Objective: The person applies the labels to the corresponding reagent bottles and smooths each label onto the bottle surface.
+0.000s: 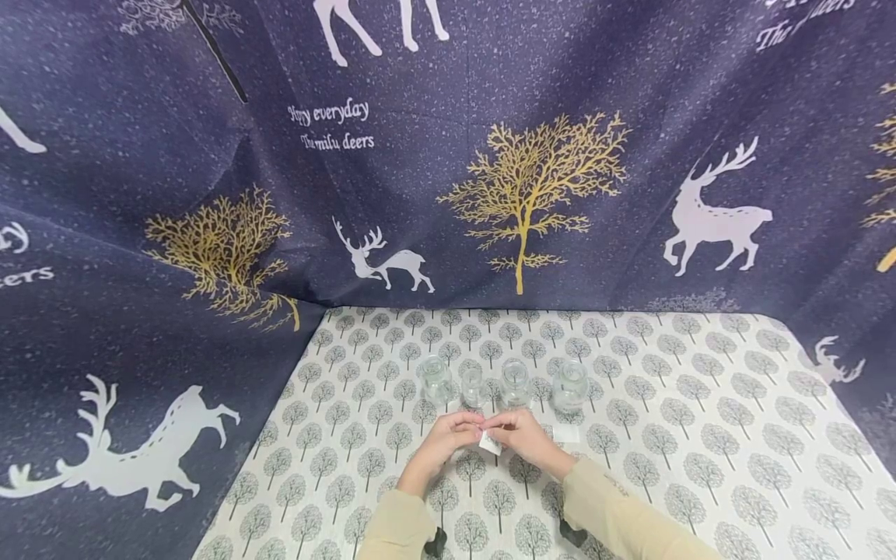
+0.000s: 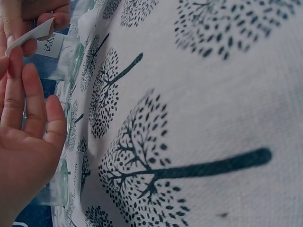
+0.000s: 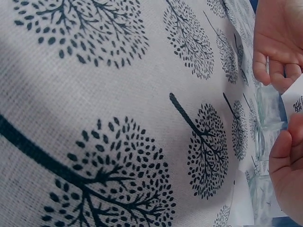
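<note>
Over the remote feed I see the left hand [image 1: 441, 443] and right hand [image 1: 526, 440] pinching a small white label [image 1: 491, 444] between them — fingertips together, just in front of four glass jars [image 1: 516, 383] on a tree-print cloth [image 1: 672, 474]. A white slip [image 1: 566, 433] lies near the right wrist.

bare left hand [image 1: 441, 447]: pinching grip, thumb to index, other fingers loosely bent | bare right hand [image 1: 523, 437]: pinching grip, fingertips just beside the left's | left forearm in beige fabric sleeve [image 1: 397, 527]: angled inward | right forearm in beige fabric sleeve [image 1: 619, 505]: slanting in from lower right
</note>
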Tool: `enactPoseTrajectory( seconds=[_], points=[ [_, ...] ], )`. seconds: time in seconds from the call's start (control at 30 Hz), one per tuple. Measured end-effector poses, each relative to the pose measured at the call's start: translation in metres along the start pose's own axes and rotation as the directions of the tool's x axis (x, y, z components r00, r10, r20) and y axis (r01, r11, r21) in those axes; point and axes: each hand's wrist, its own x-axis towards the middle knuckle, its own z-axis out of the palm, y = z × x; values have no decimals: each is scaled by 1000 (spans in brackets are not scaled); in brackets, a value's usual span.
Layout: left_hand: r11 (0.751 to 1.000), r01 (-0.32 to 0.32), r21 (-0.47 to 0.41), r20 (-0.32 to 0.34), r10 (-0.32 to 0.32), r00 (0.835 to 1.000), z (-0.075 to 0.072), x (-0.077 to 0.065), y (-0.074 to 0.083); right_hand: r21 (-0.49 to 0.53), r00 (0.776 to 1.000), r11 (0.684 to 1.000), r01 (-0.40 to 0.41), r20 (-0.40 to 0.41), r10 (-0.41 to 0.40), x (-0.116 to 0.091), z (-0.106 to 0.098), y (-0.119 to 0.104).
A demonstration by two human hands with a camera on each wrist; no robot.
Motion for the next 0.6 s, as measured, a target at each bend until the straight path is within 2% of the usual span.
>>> enactPoseTrajectory(
  seconds=[0.17,0.3,0.5,0.6],
  points=[
    [998,-2,65,-5,2,1000,2,0,4,-58,1000,998,19,-6,-20,0,1,5],
    [998,-5,69,17,4,1000,3,-1,7,-83,999,996,39,-7,-40,2,1,18],
    [992,-28,127,-10,29,1000,4,-3,8,-18,999,999,34,16,-33,3,1,23],
    [985,-44,168,-36,50,998,5,-2,6,-15,999,999,48,0,-48,0,1,14]
  ],
)
